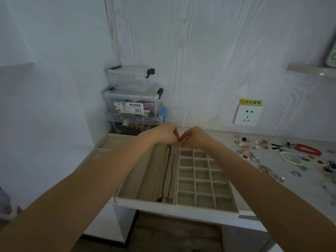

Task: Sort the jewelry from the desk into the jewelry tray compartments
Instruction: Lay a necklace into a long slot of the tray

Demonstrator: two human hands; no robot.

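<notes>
We are standing at a pale desk (283,186) against a white wood-grain wall. Our left hand (163,132) and right hand (195,137) are meeting fingertip to fingertip over the far end of the long-slot tray (127,186), both pinching narrowly on the top of a thin necklace (166,171). From that pinch it is trailing toward us along a slot, its two pendants lying at the near end. Just right of the pinch the grid tray (227,209) is sitting with its small square cells bare. Well right of our hands, loose jewelry (291,157) is lying scattered on the desk. Beyond the pinch, stacked clear boxes (134,99) are holding mixed trinkets.
</notes>
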